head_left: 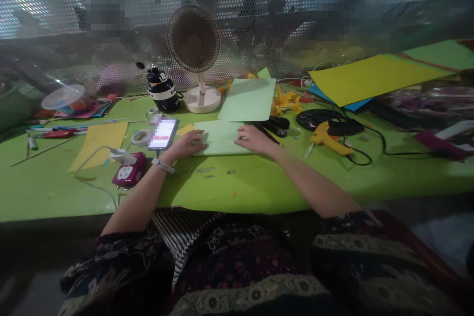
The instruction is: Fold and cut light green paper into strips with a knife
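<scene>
A pale green sheet of paper [221, 136] lies folded on the green table [222, 182]. My left hand [189, 142] rests flat on its left part, fingers stretched out. My right hand [255, 139] presses flat on its right edge, fingers extended. A second pale green sheet [249, 99] lies just behind. A phone [163, 133] with a lit screen sits left of my left hand.
A small fan [195, 54] stands at the back, a dark bottle [162, 90] beside it. A yellow glue gun [328, 137] and black scissors [276, 124] lie right of my right hand. Yellow paper [99, 144], tape [140, 137] and a pink power strip [129, 174] lie left. Large yellow sheet [370, 76] far right.
</scene>
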{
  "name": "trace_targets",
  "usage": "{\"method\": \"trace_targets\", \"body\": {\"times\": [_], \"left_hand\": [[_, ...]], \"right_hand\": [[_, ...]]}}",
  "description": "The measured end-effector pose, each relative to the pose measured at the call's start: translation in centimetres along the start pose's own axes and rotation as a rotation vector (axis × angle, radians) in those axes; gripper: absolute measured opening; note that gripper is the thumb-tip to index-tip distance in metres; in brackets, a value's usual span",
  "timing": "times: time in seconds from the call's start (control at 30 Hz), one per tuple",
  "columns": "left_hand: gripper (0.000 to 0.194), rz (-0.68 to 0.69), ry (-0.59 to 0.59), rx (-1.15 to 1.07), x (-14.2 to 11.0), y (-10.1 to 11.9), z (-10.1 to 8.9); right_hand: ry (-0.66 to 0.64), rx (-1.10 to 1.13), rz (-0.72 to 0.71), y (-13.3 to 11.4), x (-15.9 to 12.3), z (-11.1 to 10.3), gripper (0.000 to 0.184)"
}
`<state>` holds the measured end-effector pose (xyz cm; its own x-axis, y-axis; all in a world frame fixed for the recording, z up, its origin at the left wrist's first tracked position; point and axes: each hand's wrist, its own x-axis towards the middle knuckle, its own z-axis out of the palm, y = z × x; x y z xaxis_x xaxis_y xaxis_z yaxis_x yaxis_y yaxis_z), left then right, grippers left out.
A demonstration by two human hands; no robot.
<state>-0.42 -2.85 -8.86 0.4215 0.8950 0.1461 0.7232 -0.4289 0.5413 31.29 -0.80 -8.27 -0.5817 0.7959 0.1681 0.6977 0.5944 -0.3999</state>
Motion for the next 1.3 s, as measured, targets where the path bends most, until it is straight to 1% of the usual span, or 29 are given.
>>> {"method": "trace_targets", "body": {"times": [0.13,0.3,0.43,0.53,0.63,0.73,0.87,0.97,1.07,1.13,1.2,1.3], "left_hand": [[0.027,-0.044,0.062,0.013,0.5,-0.8,0.8],[0.025,-0.068,0.106,0.043,0.9,-1.3,0.9],[0.028,-0.111,0.12,0.074,1.1,-1.3,1.0],[0.035,-0.138,0.144,0.042,1.2,-1.4,1.1],[0.041,-0.135,0.142,0.007,1.2,-1.5,1.1],[0.036,-0.128,0.127,-0.007,1.3,-1.5,1.0],[0.03,-0.114,0.177,-0.061,1.3,-1.2,1.0],[0.035,-0.136,0.252,-0.205,1.0,-0.9,1.0],[0.045,-0.214,0.289,-0.469,0.6,-0.3,0.7],[0.053,-0.254,0.304,-0.652,0.3,0.2,0.4],[0.062,-0.268,0.323,-0.811,0.1,0.8,0.2],[0.068,-0.298,0.308,-0.977,0.1,1.5,0.2]], "right_hand": [[0.011,-0.055,0.073,0.3,0.8,0.4,0.016],[0.035,-0.061,0.179,0.1,0.9,0.4,0.013],[0.046,-0.042,0.21,0.1,0.9,0.5,0.009],[0.072,0.012,0.23,0.3,1.0,0.8,0.007],[0.116,0.078,0.243,0.5,1.0,0.9,0.013],[0.14,0.128,0.285,0.5,0.8,0.6,0.018],[0.127,0.244,0.336,0.2,0.0,-0.2,0.026],[0.115,0.355,0.309,0.1,-0.5,-0.8,0.025],[0.148,0.409,0.248,0.4,-0.6,-1.0,0.02],[0.222,0.425,0.188,0.8,-0.4,-1.0,0.017],[0.324,0.431,0.114,1.2,-0.1,-1.0,0.015],[0.436,0.422,0.014,1.7,0.1,-0.9,0.013]]}}
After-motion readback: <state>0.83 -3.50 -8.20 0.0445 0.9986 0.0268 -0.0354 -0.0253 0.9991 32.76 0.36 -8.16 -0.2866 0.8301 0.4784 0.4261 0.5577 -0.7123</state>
